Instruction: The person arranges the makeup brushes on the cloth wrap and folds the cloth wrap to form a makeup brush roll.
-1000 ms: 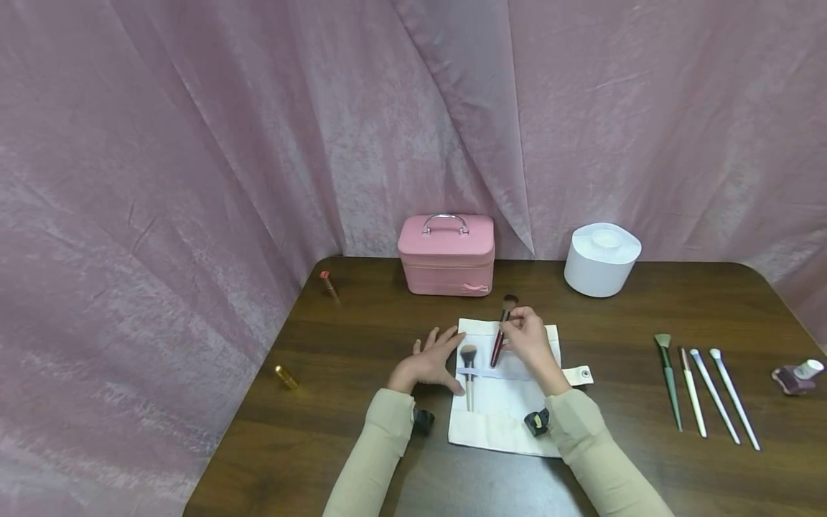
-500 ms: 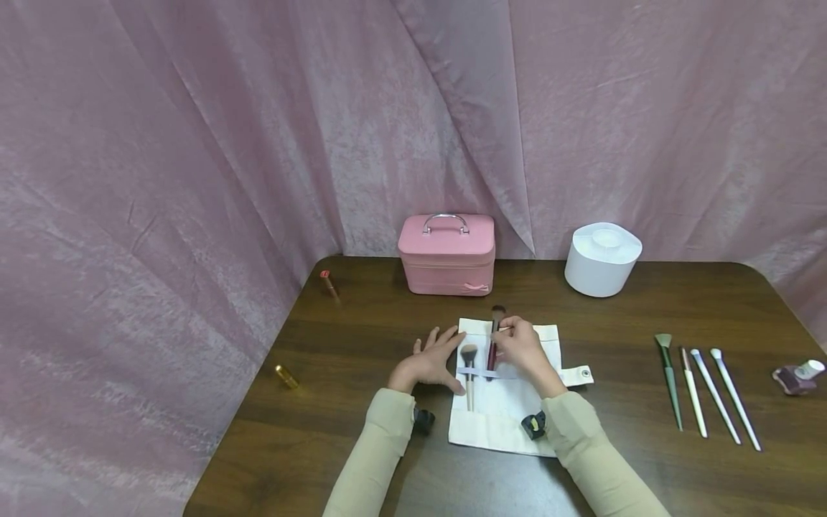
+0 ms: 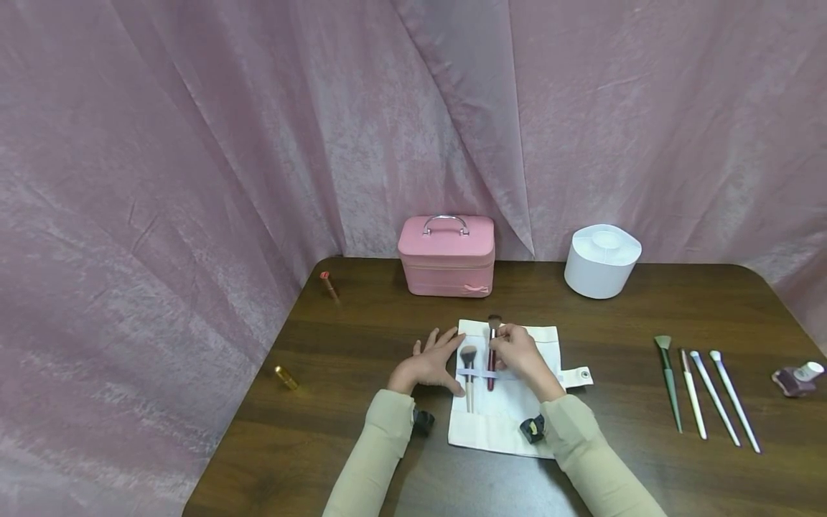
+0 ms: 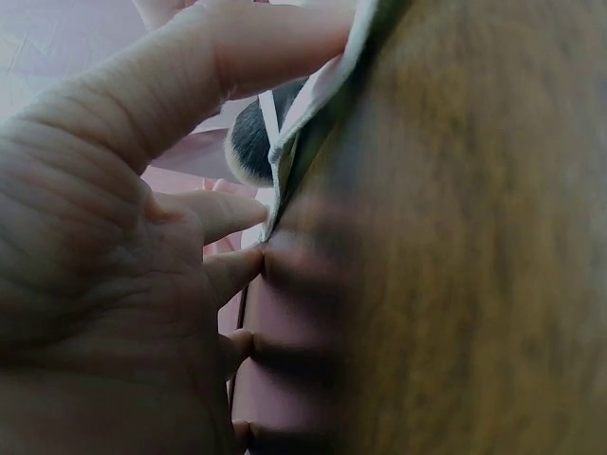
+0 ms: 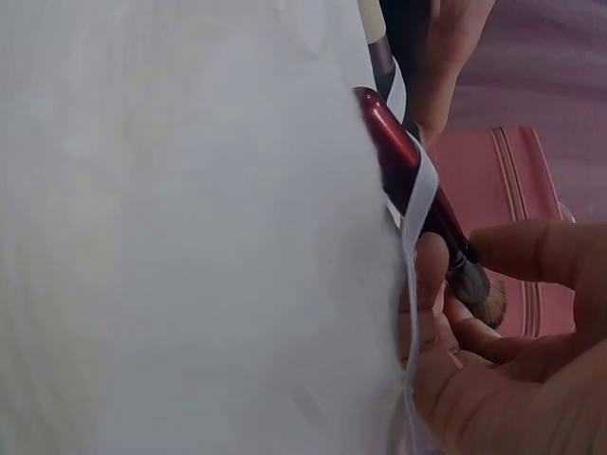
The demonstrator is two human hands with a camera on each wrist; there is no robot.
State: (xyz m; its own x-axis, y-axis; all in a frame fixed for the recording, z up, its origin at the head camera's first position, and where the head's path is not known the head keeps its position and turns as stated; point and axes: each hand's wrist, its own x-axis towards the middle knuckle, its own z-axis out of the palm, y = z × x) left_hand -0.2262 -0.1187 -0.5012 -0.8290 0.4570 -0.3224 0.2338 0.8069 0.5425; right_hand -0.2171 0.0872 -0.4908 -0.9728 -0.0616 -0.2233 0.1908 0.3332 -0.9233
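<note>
A white fabric brush roll point(image 3: 500, 427) lies unfolded on the table, an elastic band point(image 5: 419, 194) across its middle. My right hand point(image 3: 520, 353) pinches a dark red makeup brush point(image 5: 384, 128) near its ferrule, its handle passing under the band. The bristles point toward the back of the table. Left of it, a makeup brush with a pale handle point(image 3: 469, 395) sits under the same band. My left hand point(image 3: 431, 361) rests at the roll's left edge with fingers spread, thumb on the cloth and other fingertips along its border.
On the right lie a green brush point(image 3: 670, 384) and several pale-handled brushes point(image 3: 716, 398), beside a nail polish bottle point(image 3: 795, 380). A pink case point(image 3: 446, 257) and a white container point(image 3: 601, 262) stand at the back. A lipstick point(image 3: 329, 286) and a gold tube point(image 3: 286, 377) are on the left.
My right hand has moved left and toward me, bringing the dark red brush upright in view and sliding its handle under the elastic band. The left hand has stayed in place.
</note>
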